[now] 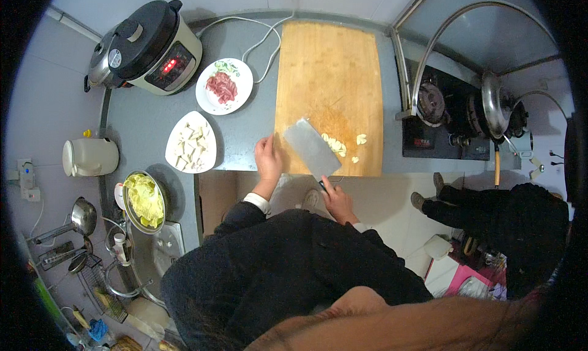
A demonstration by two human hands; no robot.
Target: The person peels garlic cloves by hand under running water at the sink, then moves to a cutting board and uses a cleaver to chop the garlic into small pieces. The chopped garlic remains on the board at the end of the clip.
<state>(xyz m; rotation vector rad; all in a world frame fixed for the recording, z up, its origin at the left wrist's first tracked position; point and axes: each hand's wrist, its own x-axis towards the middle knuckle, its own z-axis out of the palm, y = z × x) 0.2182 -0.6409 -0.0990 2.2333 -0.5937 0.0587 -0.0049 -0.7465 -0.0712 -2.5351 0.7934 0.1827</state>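
Note:
My right hand point(338, 202) is closed around the dark handle of a cleaver point(311, 146). Its broad grey blade lies flat over the near part of a wooden cutting board point(327, 69), angled up to the left. Right beside the blade are pale garlic slices point(334, 145), with a few more pieces point(361, 139) farther right. At the board's left edge, my left hand point(268, 161) holds nothing that I can see, its fingers loosely extended; whether it touches the board, I cannot tell.
Left of the board stand a plate of sliced raw meat point(244, 98), a bowl of white chunks point(210, 155) and a metal bowl of leafy greens point(160, 219). An electric pressure cooker point(177, 57) sits behind them. To the right is a stove point(422, 133); another person point(490, 219) is at the far right.

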